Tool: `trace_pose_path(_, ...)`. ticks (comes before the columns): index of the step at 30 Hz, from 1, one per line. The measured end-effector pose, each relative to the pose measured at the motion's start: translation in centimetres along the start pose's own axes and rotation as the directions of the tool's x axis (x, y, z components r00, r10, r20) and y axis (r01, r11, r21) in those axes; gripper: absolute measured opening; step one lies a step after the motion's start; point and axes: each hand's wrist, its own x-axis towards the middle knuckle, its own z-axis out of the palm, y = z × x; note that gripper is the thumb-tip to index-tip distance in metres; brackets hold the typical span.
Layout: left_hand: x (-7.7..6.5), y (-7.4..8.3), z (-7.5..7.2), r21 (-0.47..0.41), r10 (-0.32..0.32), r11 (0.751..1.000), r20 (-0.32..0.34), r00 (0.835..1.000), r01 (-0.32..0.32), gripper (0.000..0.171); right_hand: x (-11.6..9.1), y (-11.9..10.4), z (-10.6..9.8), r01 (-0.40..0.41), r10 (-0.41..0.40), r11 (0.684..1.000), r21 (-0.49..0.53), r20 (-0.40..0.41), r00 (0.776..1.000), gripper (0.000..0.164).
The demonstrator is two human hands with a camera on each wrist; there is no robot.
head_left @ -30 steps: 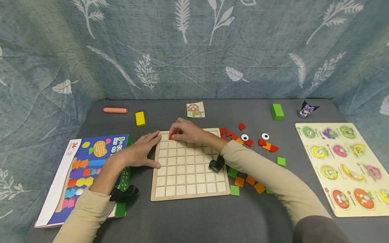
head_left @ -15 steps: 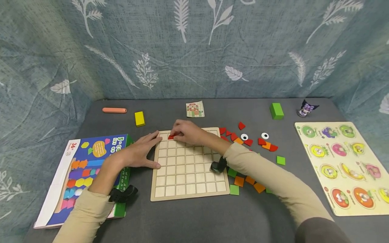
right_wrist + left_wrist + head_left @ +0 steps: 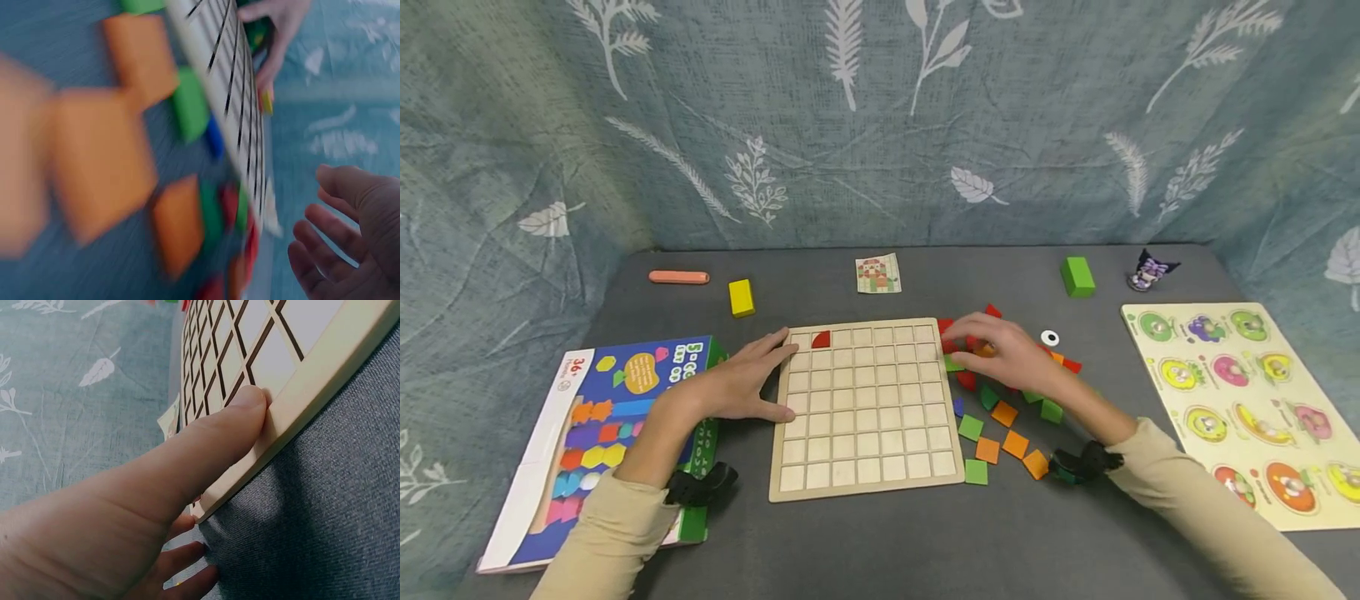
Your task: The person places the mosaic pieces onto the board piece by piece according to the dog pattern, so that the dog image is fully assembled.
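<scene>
A wooden grid board [image 3: 865, 490] lies on the dark table. One red quarter-circle tile [image 3: 822, 339] sits in its top row, second cell from the left. My left hand [image 3: 737, 387] rests along the board's left edge, fingers spread; in the left wrist view the thumb [image 3: 247, 406] lies on the frame. My right hand [image 3: 1003, 354] is over the loose tiles just right of the board, partly covering red ones. Its fingers are relaxed and apart, with nothing between them in the right wrist view. Orange tiles [image 3: 987, 450] and green tiles [image 3: 976, 472] lie below it.
A printed pattern card [image 3: 877, 273] lies behind the board. Left are a toy box [image 3: 617, 417], yellow block [image 3: 741, 298] and pink stick [image 3: 679, 277]. Right are a green block [image 3: 1078, 277], figurine [image 3: 1150, 271], white eye tile [image 3: 1050, 337] and fruit puzzle board [image 3: 1206, 383].
My right hand has let go of the red quarter-circle tile in the top row and moved right to the loose tiles. My left hand has stayed on the board's edge.
</scene>
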Motion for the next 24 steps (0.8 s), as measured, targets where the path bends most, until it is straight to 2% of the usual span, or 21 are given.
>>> trace_pose_path(3, -0.1, -0.1, 0.0, -0.011, -0.004, 1.000, 0.002, 1.000, 0.004, 0.096, -2.1, 1.1, -1.0, -0.008, 0.006, 0.998, -0.058, -0.040, 0.999, 0.025)
trace_pose_path(7, -0.3, -0.2, 0.0, -0.022, -0.004, 1.000, -0.001, 1.000, 0.004, 0.096, -3.3, 2.0, -1.5, 0.005, -0.011, 0.992, -0.130, -0.045, 0.999, 0.023)
trace_pose_path(16, 0.0, -0.5, 0.2, -0.037, -0.002, 0.999, -0.010, 1.000, 0.001, 0.096, -3.1, 3.1, -1.3, -0.045, 0.046, 0.985, -0.165, 0.002, 0.999, 0.021)
trace_pose_path(24, 0.2, -0.4, 0.2, -0.041, 0.003, 0.999, -0.024, 1.000, -0.004, 0.092, -3.4, 3.8, -1.8, -0.011, 0.023, 0.963, -0.268, 0.042, 0.999, 0.014)
